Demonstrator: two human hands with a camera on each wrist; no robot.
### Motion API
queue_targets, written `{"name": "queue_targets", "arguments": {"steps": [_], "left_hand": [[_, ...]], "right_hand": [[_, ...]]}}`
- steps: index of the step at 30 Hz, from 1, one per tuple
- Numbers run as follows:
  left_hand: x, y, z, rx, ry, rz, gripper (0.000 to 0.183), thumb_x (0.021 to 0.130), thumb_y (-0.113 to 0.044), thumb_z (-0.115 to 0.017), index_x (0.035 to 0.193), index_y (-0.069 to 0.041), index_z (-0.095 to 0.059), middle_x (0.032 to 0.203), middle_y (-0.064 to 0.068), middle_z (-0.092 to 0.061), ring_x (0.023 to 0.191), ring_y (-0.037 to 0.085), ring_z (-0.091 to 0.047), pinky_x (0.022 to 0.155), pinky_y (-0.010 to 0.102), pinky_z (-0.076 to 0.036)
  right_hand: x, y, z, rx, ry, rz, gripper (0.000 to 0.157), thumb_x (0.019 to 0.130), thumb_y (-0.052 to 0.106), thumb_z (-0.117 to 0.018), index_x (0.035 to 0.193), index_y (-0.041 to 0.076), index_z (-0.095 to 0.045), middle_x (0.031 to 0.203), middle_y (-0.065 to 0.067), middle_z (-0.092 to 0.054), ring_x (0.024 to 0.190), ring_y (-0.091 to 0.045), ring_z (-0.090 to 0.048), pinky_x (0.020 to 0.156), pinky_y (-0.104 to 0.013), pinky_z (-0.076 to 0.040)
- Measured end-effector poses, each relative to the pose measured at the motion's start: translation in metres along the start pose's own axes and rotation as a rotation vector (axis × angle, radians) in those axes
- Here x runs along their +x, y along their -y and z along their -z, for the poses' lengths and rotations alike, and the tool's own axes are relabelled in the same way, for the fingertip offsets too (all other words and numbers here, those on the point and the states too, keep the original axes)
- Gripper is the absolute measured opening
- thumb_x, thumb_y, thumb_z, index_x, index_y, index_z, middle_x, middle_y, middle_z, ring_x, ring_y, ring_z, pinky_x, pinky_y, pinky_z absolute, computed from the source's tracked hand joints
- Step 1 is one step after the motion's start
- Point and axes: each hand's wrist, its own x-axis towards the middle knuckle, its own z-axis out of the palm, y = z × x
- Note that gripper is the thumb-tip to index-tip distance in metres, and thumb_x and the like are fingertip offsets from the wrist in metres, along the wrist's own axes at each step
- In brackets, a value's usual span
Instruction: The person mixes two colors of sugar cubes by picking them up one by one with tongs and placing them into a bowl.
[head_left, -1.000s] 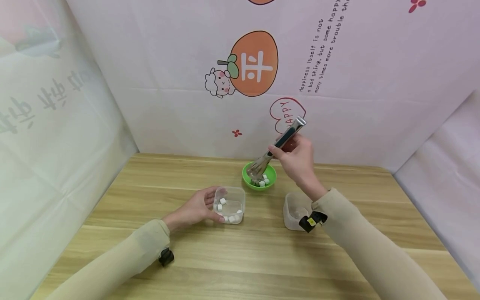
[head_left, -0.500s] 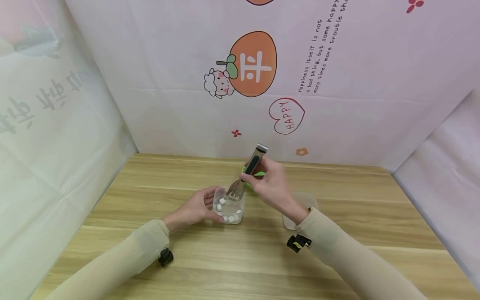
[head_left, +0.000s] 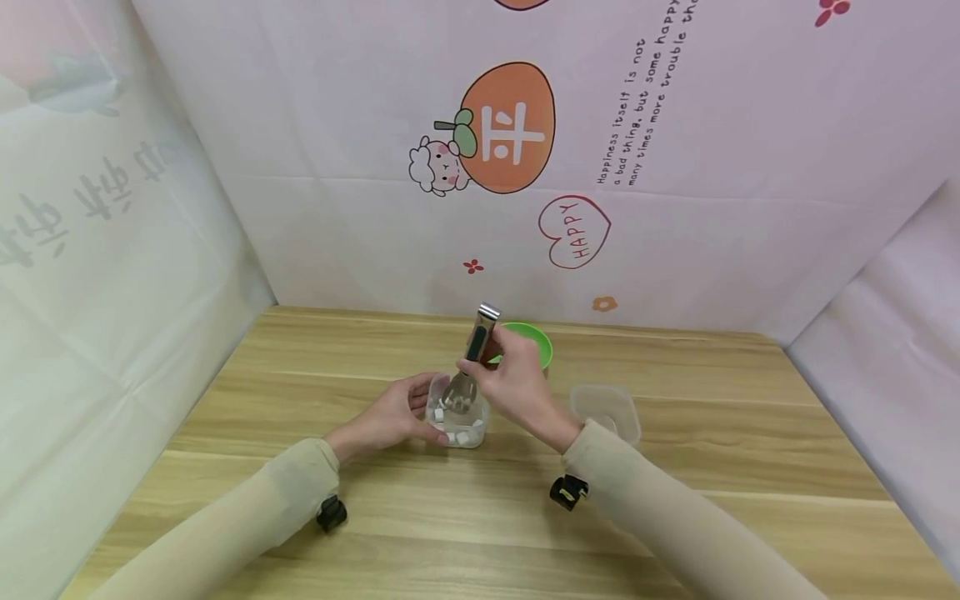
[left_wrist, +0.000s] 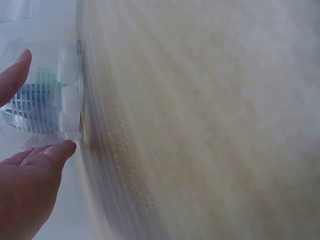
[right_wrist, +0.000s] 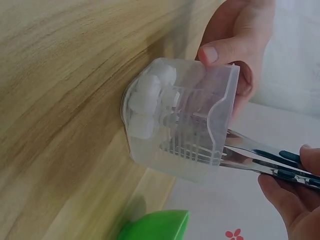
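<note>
My left hand point(head_left: 393, 417) grips the side of a clear plastic container point(right_wrist: 155, 162), thumb on one wall and fingers on another. Several white cubes point(right_wrist: 144, 102) lie on the container's bottom. In my right hand point(head_left: 517, 387) is a pair of metal tongs point(head_left: 481, 340) with dark grip inserts, pinched between thumb and fingers. The slotted heads of the tongs point(right_wrist: 192, 150) reach down inside the container, above the cubes on its floor. Seen from the right wrist, a white piece appears near their tips; whether they pinch it I cannot tell.
A green bowl point(head_left: 537, 337) stands behind my right hand, partly covered by it. To the right sits a second clear container point(head_left: 626, 412) on the wooden table point(head_left: 450, 525). A printed cloth point(head_left: 337, 233) hangs behind the table.
My right hand has carried the tongs left and toward me, from the green bowl down into the clear container. My left hand keeps its grip in the same place.
</note>
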Motion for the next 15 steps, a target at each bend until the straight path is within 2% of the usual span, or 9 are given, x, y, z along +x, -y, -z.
{"name": "queue_targets", "arguments": {"steps": [8, 15], "left_hand": [[0.001, -0.002, 0.000, 0.007, -0.006, 0.003, 0.099, 0.082, -0.001, -0.089, 0.161, 0.005, -0.030, 0.163, 0.022, -0.040, 0.148, 0.038, -0.042, 0.122, 0.047, -0.037], [0.001, 0.000, 0.000, 0.017, -0.006, -0.006, 0.100, 0.082, -0.003, -0.090, 0.161, 0.008, -0.028, 0.161, 0.026, -0.040, 0.147, 0.042, -0.042, 0.122, 0.049, -0.037]], "right_hand": [[0.002, -0.001, -0.009, 0.001, 0.025, -0.008, 0.022, 0.088, -0.003, -0.084, 0.100, 0.002, -0.066, 0.086, -0.003, -0.071, 0.077, -0.015, -0.069, 0.069, -0.023, -0.064], [0.002, -0.001, -0.015, -0.020, 0.036, 0.014, 0.021, 0.087, -0.005, -0.083, 0.098, 0.003, -0.067, 0.084, -0.003, -0.072, 0.074, -0.013, -0.069, 0.066, -0.023, -0.063]]}}
